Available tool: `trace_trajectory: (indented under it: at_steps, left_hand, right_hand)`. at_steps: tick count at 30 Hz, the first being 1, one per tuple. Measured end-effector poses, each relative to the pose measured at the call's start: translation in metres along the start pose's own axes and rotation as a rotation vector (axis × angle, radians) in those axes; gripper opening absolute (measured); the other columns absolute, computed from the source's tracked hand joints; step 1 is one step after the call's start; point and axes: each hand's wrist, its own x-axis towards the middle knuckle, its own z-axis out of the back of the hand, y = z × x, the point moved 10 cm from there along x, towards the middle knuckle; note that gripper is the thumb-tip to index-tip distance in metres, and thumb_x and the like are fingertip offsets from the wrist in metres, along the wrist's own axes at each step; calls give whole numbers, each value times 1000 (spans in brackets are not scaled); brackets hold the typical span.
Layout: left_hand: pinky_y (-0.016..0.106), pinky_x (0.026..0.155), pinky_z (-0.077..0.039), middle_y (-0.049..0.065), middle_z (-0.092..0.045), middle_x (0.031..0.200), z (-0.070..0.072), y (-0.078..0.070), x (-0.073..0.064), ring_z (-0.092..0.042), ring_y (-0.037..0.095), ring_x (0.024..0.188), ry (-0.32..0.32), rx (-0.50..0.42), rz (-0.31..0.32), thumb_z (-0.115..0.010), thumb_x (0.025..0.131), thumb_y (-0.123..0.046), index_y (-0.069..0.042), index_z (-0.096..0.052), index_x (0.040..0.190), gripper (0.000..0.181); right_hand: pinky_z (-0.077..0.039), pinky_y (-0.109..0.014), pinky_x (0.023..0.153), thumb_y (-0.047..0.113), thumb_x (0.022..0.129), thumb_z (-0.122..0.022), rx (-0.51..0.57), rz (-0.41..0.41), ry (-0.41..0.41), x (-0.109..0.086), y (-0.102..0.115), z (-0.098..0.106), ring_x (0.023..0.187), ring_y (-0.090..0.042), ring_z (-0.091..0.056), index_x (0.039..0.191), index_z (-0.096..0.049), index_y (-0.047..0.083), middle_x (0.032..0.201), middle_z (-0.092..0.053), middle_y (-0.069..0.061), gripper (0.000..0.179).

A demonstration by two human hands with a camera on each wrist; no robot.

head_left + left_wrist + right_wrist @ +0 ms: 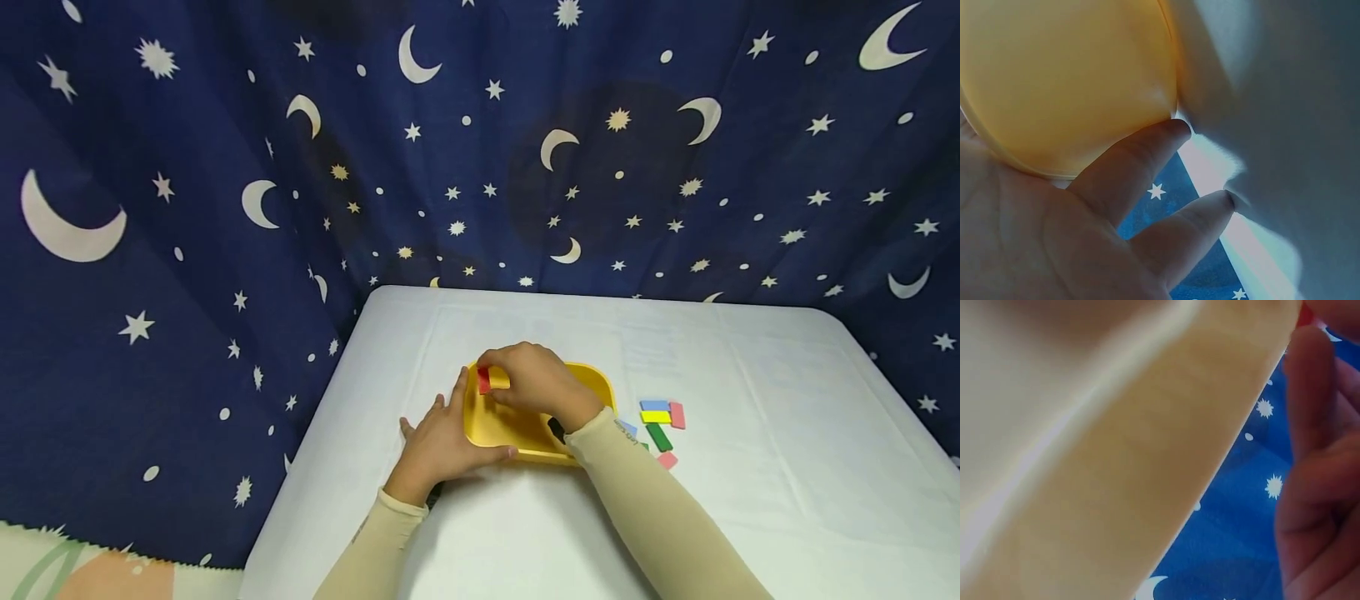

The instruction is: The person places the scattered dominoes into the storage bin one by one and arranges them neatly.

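Right hand (536, 379) pinching a small red block (483, 381) between thumb and fingers, the block over the left end of a yellow tray (517, 429), close to its far corner — whether it touches the tray, cannot tell. Right wrist view gives only a sliver of red at the fingertips, by the upper right edge. Left hand (446, 442) spread at the tray's left end: thumb along the near rim, forefinger up along the left side, other fingers fanned out; in the left wrist view one finger lies against the tray wall, the next stands apart from it. Just right of the tray, a loose group of blocks: blue block (654, 406) lying against a yellow block (656, 417), pink block (677, 415) at their right end, green block (660, 437) slanting below, another pink piece (667, 460) nearer the right sleeve (660, 517) — partly covered by it, as is a second blue piece (628, 428). All on a white tabletop (787, 458); beyond its far edge, dark blue curtain (225, 125) printed with moons and stars.
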Motion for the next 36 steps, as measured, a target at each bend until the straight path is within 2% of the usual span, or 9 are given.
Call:
trace_trajectory:
  at_steps: [4,12,19,26,32,36]
  left_hand:
    - [95,97,-12,-5,-56,155,1,-1,0,-45,41,147,-17,7,-3,-67,60,-99,-43,8,168,143]
    - [96,97,-12,-2,-59,152,0,-3,-1,-45,40,147,-31,8,3,-64,63,-100,-36,1,171,141]
    - [95,98,-13,-5,-58,153,1,-2,0,-45,43,146,-33,12,-5,-64,62,-100,-41,8,169,141]
    - [94,99,-14,-4,-58,152,1,-1,1,-45,42,147,-37,7,-5,-65,62,-100,-41,7,169,141]
    - [93,100,-15,-2,-56,154,1,-1,1,-44,39,147,-36,14,0,-57,57,-106,-40,7,169,145]
    - [93,100,-14,-2,-57,154,2,-1,0,-44,39,148,-32,5,5,-60,58,-105,-39,6,169,145]
  right_hand:
    - [-57,-38,81,24,85,-89,-3,-9,8,4,0,-5,85,-15,-63,126,-75,21,112,-76,7,43]
    - [-53,-34,73,25,86,-88,-20,-15,37,8,-1,-15,80,-14,-59,121,-75,24,103,-76,8,38]
    - [-53,-37,72,27,86,-88,-40,-27,75,12,-2,-25,77,-16,-59,120,-76,24,96,-75,8,36]
    - [-54,-37,71,22,84,-86,-69,-45,112,14,-5,-34,75,-14,-61,121,-76,23,89,-74,13,38]
    - [-51,-34,67,21,82,-84,-92,-92,154,15,-9,-42,71,-11,-59,119,-75,24,80,-67,18,38]
    - [-51,-33,65,23,82,-86,-116,-107,175,15,-10,-47,69,-12,-58,118,-75,23,76,-62,18,38]
